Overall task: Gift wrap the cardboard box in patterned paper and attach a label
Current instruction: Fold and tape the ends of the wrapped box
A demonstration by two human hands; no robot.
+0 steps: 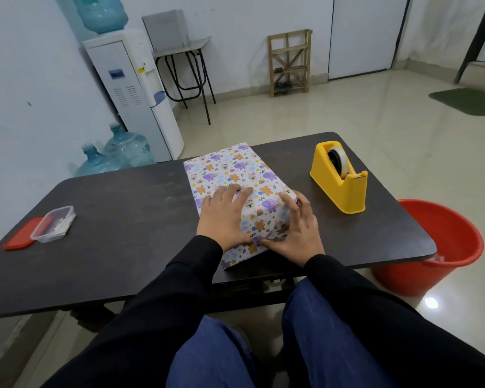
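**Pressing the near end fold flat**

Both hands bear on the near end of the wrapped box [235, 169], which lies mid-table, angled far-left to near-right, its patterned paper [266, 217] covering every face in view. The left hand [224, 217] lies spread on top, fingers straight. The right hand [297, 233] covers the near right corner, fingers laid along the edge. The thumbs meet on the folded flap [244, 256] at the near end, and neither hand clamps anything.

No tape is visible on that flap, so lifting a hand could let it spring open. Uneven pressure could crease or tear the paper at the corner.

The yellow tape dispenser [340, 180] stands to the right, within reach and unobstructed. A clear plastic container [53, 224] and its red lid [18, 238] sit well apart at the table's [123, 197] left edge; I cannot tell whether the container holds a label. A red bucket [454, 239] stands on the floor to the right.
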